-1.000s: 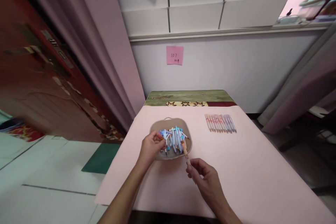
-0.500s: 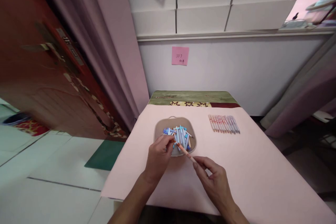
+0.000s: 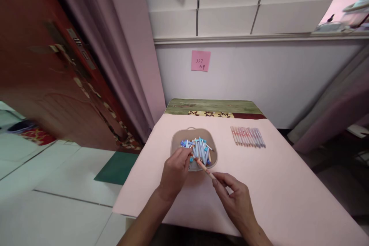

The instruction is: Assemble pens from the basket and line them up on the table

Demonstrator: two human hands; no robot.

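My right hand [image 3: 234,196] pinches a slim pen [image 3: 205,168] near its pale lower end. The pen is peach-orange with markings and slants up to the left, its darker tip over the bin's front edge. Close to that tip, my left hand [image 3: 174,170] is closed at the fingertips around a small orange-brown piece [image 3: 191,154], too small to name surely. Behind both hands is a beige plastic bin [image 3: 175,138]. Inside it lies a jumble of blue, white and lilac pen parts [image 3: 200,149], partly hidden by my left hand.
To the right of the bin lies a neat row of several clear-bodied pens [image 3: 248,137], shaded pink to grey. Pink paper covers the table [image 3: 276,184]. A pink note [image 3: 201,60] hangs on the wall behind. A red-brown door [image 3: 66,96] and purple curtain [image 3: 121,46] are at left.
The view has shifted slightly, so the bin, pens and wall sit a little further right. Both hands keep nearly the same pose, the pen still in my right hand.
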